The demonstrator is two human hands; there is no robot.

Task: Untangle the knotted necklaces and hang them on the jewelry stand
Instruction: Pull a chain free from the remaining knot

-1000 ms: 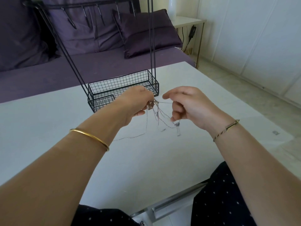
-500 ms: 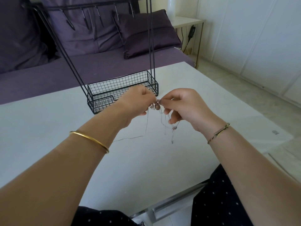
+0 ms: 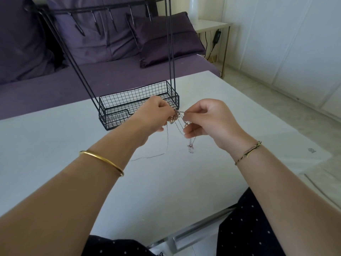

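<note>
A knot of thin necklaces (image 3: pixel 176 118), silver and rose-gold chains, hangs in the air between my two hands above the white table (image 3: pixel 64 141). My left hand (image 3: pixel 155 113) pinches the tangled clump from the left. Fingertips of my right hand (image 3: pixel 206 119) pinch strands at the knot's right side. Loose chain ends dangle down, one trailing onto the table to the left. Just behind my hands stands the black wire jewelry stand (image 3: pixel 129 108), with its mesh basket at the bottom and a hook bar at the top; nothing hangs from its hooks.
A purple sofa with cushions (image 3: pixel 162 37) runs behind the table. At the far right stands a small white side table (image 3: pixel 212 24) with a cable. My lap in dark dotted fabric shows at the bottom edge.
My right hand moved left from a spread-apart position and closed in on the knot, then stayed there. The dangling chains hang closer together. My left hand barely moved.
</note>
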